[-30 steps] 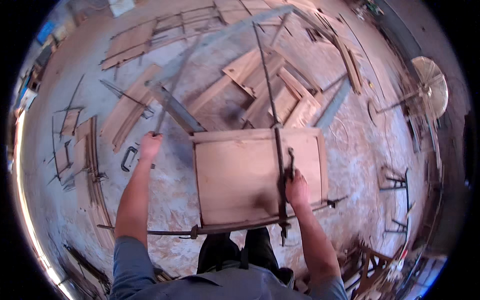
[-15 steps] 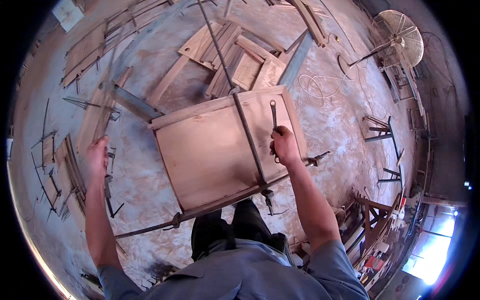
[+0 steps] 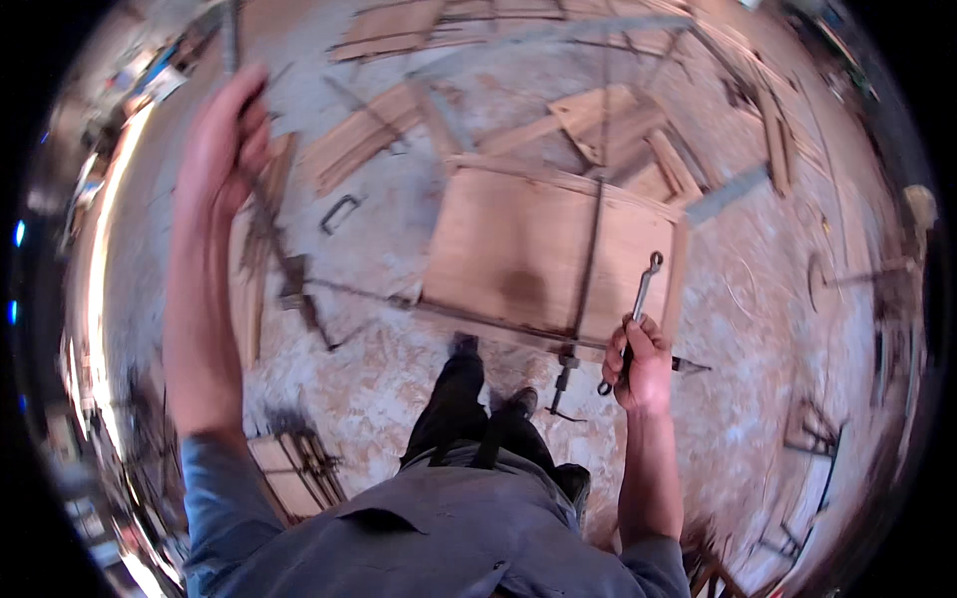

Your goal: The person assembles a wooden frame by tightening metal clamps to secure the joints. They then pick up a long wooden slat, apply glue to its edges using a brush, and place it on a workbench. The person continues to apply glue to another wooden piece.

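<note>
My left hand (image 3: 224, 145), raised at the left and smeared by motion, is closed around a long metal bar clamp (image 3: 291, 277). The clamp's bar runs up past the fist, and its screw end with a crank handle hangs below. My right hand (image 3: 641, 367) grips a ring spanner (image 3: 646, 284), one ring end pointing up and the other showing below the fist. Beyond that hand lies a rectangular wooden panel (image 3: 498, 244) with raised edge strips. Another bar clamp (image 3: 588, 269) crosses the panel, its screw end sticking out on my side. A further clamp bar (image 3: 508, 321) runs along the near edge.
Loose boards and wooden panels (image 3: 623, 125) lie behind the framed panel. More planks (image 3: 364, 140) and a small C-clamp (image 3: 340, 213) are on the stained floor at left. A metal stand (image 3: 812, 448) and a blurred pedestal fan (image 3: 912, 214) are at right.
My view has swung left, so the panel sits farther right. My left hand has risen with the bar clamp. My right hand still holds the spanner, now at the panel's near right corner.
</note>
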Motion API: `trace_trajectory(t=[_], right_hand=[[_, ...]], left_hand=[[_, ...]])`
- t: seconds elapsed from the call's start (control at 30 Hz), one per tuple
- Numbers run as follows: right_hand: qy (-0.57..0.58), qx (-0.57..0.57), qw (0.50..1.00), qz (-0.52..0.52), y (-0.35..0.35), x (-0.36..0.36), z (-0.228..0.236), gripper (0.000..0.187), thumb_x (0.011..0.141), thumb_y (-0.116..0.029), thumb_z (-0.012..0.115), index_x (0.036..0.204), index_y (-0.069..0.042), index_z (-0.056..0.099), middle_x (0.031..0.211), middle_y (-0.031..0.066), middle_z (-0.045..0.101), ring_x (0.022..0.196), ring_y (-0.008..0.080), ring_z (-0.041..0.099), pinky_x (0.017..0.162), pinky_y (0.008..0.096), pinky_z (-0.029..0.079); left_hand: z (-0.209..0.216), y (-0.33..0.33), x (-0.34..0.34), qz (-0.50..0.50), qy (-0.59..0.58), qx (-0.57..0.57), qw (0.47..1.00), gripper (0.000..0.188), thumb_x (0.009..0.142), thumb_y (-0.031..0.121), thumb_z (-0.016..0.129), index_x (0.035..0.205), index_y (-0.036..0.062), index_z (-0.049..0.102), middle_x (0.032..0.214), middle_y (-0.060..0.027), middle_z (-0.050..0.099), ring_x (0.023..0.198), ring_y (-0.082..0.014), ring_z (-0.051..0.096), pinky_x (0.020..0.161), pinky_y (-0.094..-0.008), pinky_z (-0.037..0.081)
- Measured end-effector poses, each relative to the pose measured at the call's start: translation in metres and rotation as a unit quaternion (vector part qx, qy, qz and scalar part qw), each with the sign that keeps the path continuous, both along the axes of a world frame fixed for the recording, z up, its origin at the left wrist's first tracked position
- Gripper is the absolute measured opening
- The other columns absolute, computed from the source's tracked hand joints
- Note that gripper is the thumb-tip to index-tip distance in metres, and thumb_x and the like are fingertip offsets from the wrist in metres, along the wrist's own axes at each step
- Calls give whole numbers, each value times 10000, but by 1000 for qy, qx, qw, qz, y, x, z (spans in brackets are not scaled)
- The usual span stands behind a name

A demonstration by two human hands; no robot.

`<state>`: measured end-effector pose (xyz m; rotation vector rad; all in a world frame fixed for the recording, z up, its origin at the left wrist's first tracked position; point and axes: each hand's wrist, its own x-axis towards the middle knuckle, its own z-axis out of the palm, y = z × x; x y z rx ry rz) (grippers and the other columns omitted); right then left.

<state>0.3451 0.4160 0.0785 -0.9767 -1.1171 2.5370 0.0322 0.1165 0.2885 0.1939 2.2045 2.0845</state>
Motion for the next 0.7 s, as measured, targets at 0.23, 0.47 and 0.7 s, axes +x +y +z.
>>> trace_trajectory(t=[0.23, 0.47, 0.7], right_hand=[[-15, 28, 986, 161, -78, 43, 17, 157, 964, -147, 536, 822, -94, 497, 549, 6, 431, 390, 111, 415, 315, 255, 325], [121, 312, 879, 340, -157, 26, 46, 113, 943, -115, 568, 948, -25, 635, 645, 40, 552, 517, 110, 527, 464, 258, 407], [373, 543, 636, 401, -267, -18, 68, 294, 758, -28, 646, 1048, -79, 647, 1202, 80, 569, 946, 254, 645, 722, 351, 540]], left_hand=[[3, -4, 86, 134, 46, 32, 989, 328, 963, 347, 534, 736, 130, 440, 514, 70, 304, 393, -61, 249, 378, -260, 175], [-4, -51, 147, 171, 100, 64, 978, 326, 964, 329, 515, 725, 126, 426, 504, 48, 300, 392, -80, 258, 384, -281, 193], [10, -109, 180, 215, 167, 58, 961, 384, 959, 365, 527, 696, 89, 483, 471, -4, 411, 351, -122, 380, 340, -273, 292]])
